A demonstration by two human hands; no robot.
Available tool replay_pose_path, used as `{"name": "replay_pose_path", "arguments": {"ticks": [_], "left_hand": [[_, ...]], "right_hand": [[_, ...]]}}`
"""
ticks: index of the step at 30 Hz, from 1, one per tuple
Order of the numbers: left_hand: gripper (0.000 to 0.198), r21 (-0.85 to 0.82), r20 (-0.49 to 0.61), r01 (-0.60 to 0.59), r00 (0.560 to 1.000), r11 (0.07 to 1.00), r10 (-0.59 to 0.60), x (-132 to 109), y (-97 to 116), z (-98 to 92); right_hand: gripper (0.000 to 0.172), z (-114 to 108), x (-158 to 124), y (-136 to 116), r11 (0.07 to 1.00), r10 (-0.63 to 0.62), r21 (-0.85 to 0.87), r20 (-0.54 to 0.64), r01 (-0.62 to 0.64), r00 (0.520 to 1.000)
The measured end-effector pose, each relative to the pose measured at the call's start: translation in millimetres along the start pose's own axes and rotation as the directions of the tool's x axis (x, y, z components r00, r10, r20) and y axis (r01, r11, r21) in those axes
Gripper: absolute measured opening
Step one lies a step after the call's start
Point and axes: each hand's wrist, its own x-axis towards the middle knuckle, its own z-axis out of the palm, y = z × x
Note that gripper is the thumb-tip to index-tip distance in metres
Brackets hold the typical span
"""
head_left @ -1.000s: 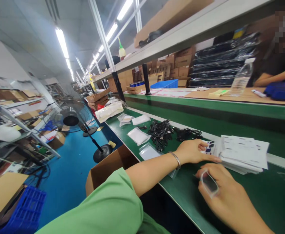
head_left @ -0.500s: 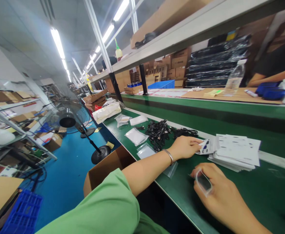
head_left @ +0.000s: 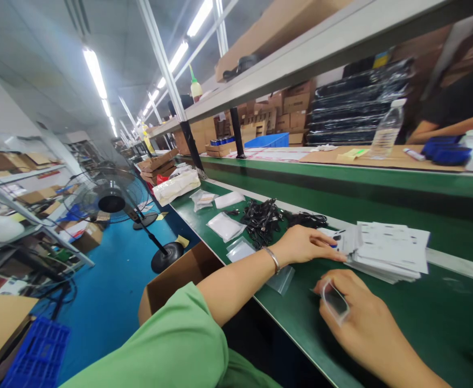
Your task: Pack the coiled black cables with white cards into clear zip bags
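My left hand (head_left: 303, 245) reaches to the left end of a stack of white printed sheets (head_left: 392, 245). Its fingers are stretched out and apart, touching the edge of a sheet with a small blue mark. Nearer to me, my right hand (head_left: 357, 310) is closed round a small clear plastic bag (head_left: 335, 303), whose bent edge stands out from the fingers. Past my left wrist lies a heap of black cables (head_left: 262, 221). A flat clear zip bag (head_left: 282, 280) lies under my left forearm at the bench edge.
On the green bench (head_left: 454, 307) lie white packets (head_left: 225, 226) and a bagged item (head_left: 202, 198). An open cardboard box (head_left: 175, 275) stands below its edge. Behind are a water bottle (head_left: 387, 132) and a blue bin (head_left: 266, 140). A fan (head_left: 112, 199) stands left; a person's arm shows far right.
My left hand's fingers have spread and shifted slightly along the sheets' left edge. The marked sheet lies closer to the stack. My right hand keeps the plastic bag, almost unmoved.
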Motion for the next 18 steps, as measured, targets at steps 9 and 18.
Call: {"name": "replay_pose_path", "arguments": {"ticks": [9,18], "left_hand": [[0.071,0.138,-0.016,0.036,0.999,0.990,-0.034,13,-6,7.5],[0.061,0.456,0.022,-0.065,0.998,0.888,0.061,13,1,2.2]], "right_hand": [[0.012,6,-10,8,0.995,0.084,0.055,0.047,-0.086,0.995],[0.008,-1,-2,0,0.984,0.143,0.089,0.106,-0.152,0.984]]}}
